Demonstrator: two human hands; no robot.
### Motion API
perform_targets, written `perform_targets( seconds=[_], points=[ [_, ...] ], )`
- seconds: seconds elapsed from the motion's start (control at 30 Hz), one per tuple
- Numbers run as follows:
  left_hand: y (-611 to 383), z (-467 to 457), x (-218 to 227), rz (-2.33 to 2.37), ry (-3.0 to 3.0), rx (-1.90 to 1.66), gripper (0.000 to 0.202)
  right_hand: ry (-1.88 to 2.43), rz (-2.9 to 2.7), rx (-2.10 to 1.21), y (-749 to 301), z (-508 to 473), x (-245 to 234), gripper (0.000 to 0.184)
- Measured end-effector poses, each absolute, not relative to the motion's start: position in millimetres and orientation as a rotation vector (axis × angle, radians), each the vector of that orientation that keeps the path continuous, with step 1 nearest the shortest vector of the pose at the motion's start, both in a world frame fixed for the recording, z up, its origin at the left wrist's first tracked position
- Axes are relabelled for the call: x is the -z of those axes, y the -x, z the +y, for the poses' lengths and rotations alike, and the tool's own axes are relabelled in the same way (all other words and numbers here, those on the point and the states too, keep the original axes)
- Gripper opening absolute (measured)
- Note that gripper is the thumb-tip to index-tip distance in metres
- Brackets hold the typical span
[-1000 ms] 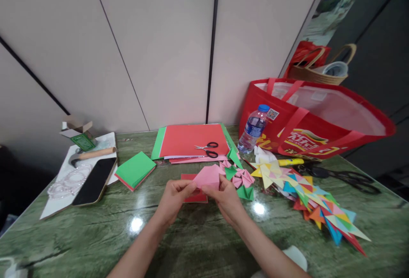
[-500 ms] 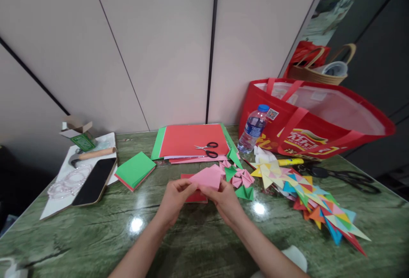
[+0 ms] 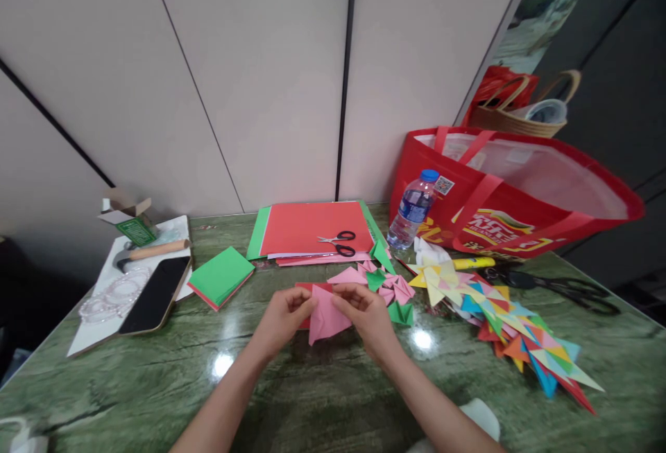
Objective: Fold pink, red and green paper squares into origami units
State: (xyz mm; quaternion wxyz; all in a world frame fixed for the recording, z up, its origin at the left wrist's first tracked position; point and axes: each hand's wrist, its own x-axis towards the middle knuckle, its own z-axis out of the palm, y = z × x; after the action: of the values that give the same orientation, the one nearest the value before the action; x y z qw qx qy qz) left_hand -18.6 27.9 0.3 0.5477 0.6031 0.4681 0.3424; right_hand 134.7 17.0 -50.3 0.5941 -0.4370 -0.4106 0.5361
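A creased piece of pink paper (image 3: 327, 318) is pinched between my two hands, its lower part hanging toward me. My left hand (image 3: 285, 315) grips its left edge with thumb and fingers closed. On the other side my right hand (image 3: 365, 311) pinches its upper right edge. Beneath it, partly hidden, lies red paper (image 3: 304, 288) on the table. Just beyond my right hand are folded pink paper pieces (image 3: 399, 289) and a folded green piece (image 3: 401, 313). A stack of green and red paper squares (image 3: 221, 277) lies to the left.
Small scissors (image 3: 338, 241) rest on large coloured sheets (image 3: 312, 220) by the wall. A water bottle (image 3: 413, 210) and a red bag (image 3: 520, 193) stand right, behind a multicoloured paper chain (image 3: 513, 331). Left are a phone (image 3: 156, 295), a wooden-handled tool (image 3: 159, 250) and a small box (image 3: 134, 225).
The pink paper has turned over and come lower, its point now facing down toward me. Both hands have shifted their grip to its upper edges.
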Motion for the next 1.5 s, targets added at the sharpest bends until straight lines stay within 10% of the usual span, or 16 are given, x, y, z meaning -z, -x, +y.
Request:
perform_targets(
  seconds=[0.63, 1.5],
  points=[
    [9.3, 22.7, 12.4, 1.209, -1.229, -0.918, 0.026, 1.145, -1.534, -0.572, -132.1, 4.4, 32.9, 0.010],
    [18.3, 24.7, -0.1, 1.178, -1.234, -0.837, 0.026, 0.948, -1.183, -1.334, -130.5, 12.3, 36.3, 0.011]
  ],
)
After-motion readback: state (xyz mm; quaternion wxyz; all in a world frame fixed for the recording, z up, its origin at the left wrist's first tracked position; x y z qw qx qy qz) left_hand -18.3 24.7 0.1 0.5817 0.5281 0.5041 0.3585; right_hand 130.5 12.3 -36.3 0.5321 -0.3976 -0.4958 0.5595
